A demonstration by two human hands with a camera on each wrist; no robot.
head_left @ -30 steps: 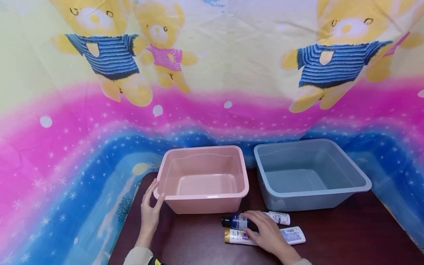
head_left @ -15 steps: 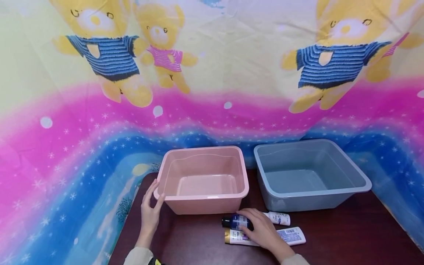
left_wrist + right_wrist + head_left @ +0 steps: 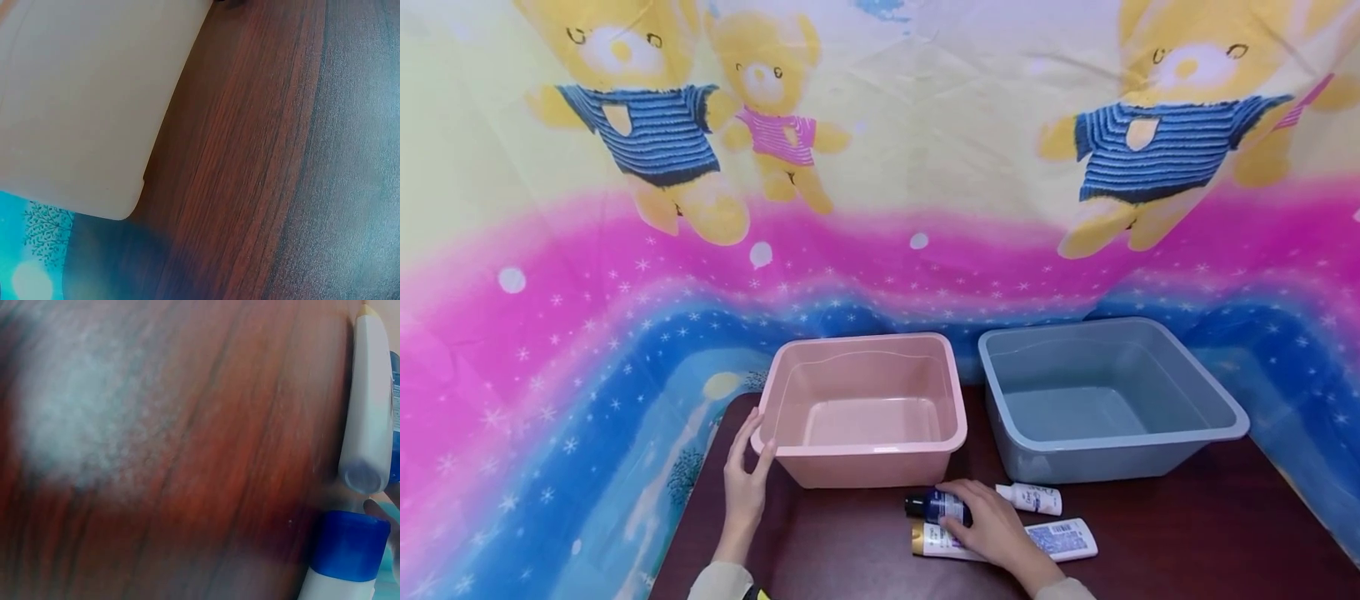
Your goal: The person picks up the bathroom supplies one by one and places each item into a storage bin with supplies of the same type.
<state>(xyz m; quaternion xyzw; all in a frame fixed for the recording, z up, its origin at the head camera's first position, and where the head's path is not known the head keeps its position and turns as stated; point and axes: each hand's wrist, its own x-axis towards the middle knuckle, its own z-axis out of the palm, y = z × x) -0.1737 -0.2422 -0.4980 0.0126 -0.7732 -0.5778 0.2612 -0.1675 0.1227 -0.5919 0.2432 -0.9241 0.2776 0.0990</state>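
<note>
In the head view my left hand [image 3: 746,483] touches the left front corner of a pink plastic basin [image 3: 872,468], its fingers fairly straight along the rim. My right hand [image 3: 992,527] holds a dark blue bottle with a black cap [image 3: 946,506] between thumb and fingers. The bottle lies on its side, its right end hidden by the hand. Under that hand lies a white bottle with a gold cap [image 3: 1063,540], its middle covered. A smaller white bottle [image 3: 1036,498] lies behind the hand. In the right wrist view, a blue-capped white container [image 3: 350,547] appears near the fingers.
A grey-blue basin [image 3: 1120,460] stands right of the pink one, a narrow gap between them. Both rest on a dark wooden table [image 3: 842,550]. Behind hangs a cloth backdrop [image 3: 910,167] printed with bears. The pink basin's side fills part of the left wrist view.
My right hand has shifted slightly left over the dark blue bottle, showing more of the small white bottle behind it. The left hand stays at the pink basin's corner. The head view shifts a little.
</note>
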